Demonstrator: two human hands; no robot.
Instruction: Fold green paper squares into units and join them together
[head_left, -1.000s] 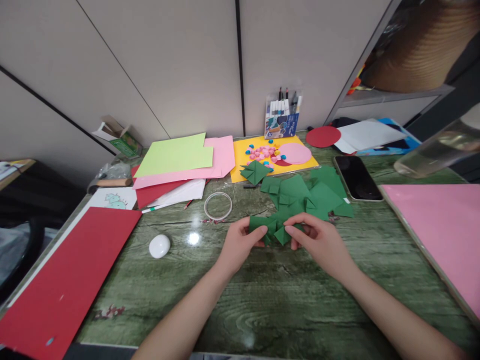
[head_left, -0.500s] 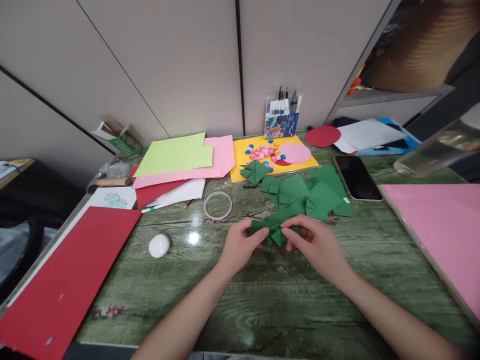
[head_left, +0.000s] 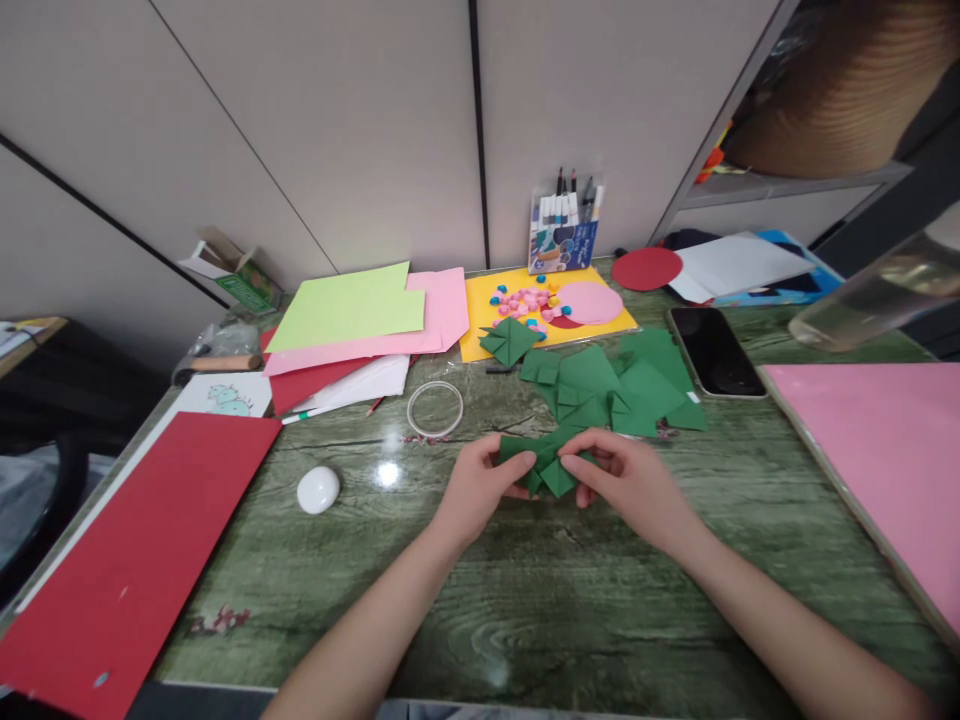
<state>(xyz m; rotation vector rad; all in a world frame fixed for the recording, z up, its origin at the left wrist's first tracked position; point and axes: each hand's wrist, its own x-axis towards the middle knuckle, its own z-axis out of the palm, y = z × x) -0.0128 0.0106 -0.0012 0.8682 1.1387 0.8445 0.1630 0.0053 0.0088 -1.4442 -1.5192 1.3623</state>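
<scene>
Between my two hands is a folded green paper (head_left: 555,478), held just above the table's middle. My left hand (head_left: 484,480) pinches its left side, thumb on top and fingers underneath. On the right side, my right hand (head_left: 626,480) grips it between thumb and fingers, with the fingertips partly hidden. Right behind it lies a heap of green paper pieces (head_left: 649,385), some of them folded. A finished-looking folded green paper shape (head_left: 510,342) rests at the edge of a yellow sheet (head_left: 476,320).
A roll of tape (head_left: 436,410) and a white rounded object (head_left: 318,490) lie to the left. Red card (head_left: 150,550) covers the left side. A phone (head_left: 715,352), a pink sheet (head_left: 877,440) and a clear bottle (head_left: 862,300) are on the right. Markers (head_left: 562,235) stand at the back.
Both hands keep their hold on the folded green paper. A small flap at its front shows slightly wider now; otherwise the scene is nearly the same.
</scene>
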